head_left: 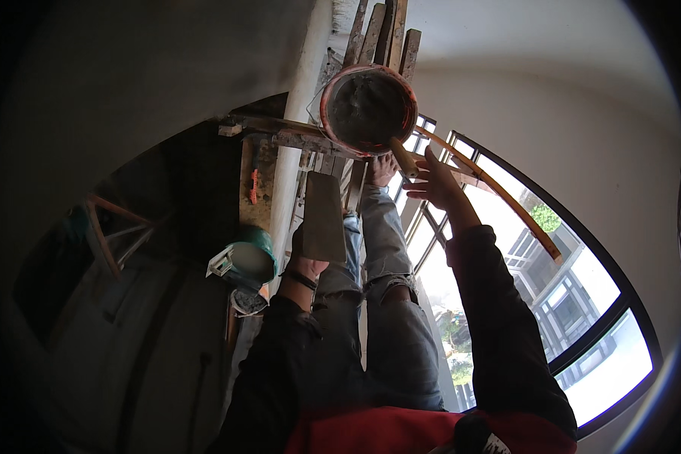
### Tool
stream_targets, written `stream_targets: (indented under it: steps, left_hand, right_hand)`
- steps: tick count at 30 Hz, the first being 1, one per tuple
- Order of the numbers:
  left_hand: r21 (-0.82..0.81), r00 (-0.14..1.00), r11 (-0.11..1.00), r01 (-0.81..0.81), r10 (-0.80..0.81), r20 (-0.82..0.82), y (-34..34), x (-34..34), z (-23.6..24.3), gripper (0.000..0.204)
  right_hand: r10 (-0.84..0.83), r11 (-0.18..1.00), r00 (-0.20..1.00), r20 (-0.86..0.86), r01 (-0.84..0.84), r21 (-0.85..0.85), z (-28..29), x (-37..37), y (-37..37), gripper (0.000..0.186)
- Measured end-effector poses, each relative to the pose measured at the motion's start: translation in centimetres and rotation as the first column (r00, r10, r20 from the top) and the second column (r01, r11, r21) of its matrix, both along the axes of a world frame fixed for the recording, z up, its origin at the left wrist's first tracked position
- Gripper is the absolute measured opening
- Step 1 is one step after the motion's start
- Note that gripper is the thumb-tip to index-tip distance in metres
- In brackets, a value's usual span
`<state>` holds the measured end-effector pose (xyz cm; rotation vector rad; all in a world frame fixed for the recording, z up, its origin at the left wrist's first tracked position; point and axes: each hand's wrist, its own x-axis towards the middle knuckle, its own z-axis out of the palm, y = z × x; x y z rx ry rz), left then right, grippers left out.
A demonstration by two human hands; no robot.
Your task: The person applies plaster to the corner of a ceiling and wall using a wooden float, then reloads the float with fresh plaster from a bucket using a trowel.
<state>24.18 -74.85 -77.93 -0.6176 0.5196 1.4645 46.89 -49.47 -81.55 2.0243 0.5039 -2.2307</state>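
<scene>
Across red bucket's rim (412, 121), wooden handle (404, 159); leftward, green pail (259, 236), orange tool (254, 187).

My right arm (499, 303) reaches forward, its dark sleeve ending short of the wrist. My right hand (442, 186) is unclosed, fingers (424, 186) spread apart and angled to my left. My left arm (265, 363), sleeved too, reaches less far; the left hand (308, 267) grips nearer my body, most of its fingers hidden from view. Between my arms, my legs (397, 340) extend ahead, one bare foot (382, 169) showing.
</scene>
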Motion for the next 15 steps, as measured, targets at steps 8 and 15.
stream_targets:
  steps: [8,15]
  left_hand:
    - [-0.285,0.991,0.954,0.091,-0.115,-0.067,0.1,1.7,-7.3,0.031]
    - [-0.285,0.994,0.957,0.064,-0.036,0.103,7.7,3.5,-9.4,0.020]
  right_hand:
    - [0.095,0.987,0.978,-0.188,-0.117,-0.109,-1.6,-2.7,1.5,0.029]
    - [0.479,0.875,0.870,0.117,-0.483,0.004,10.2,1.1,-3.0,0.034]
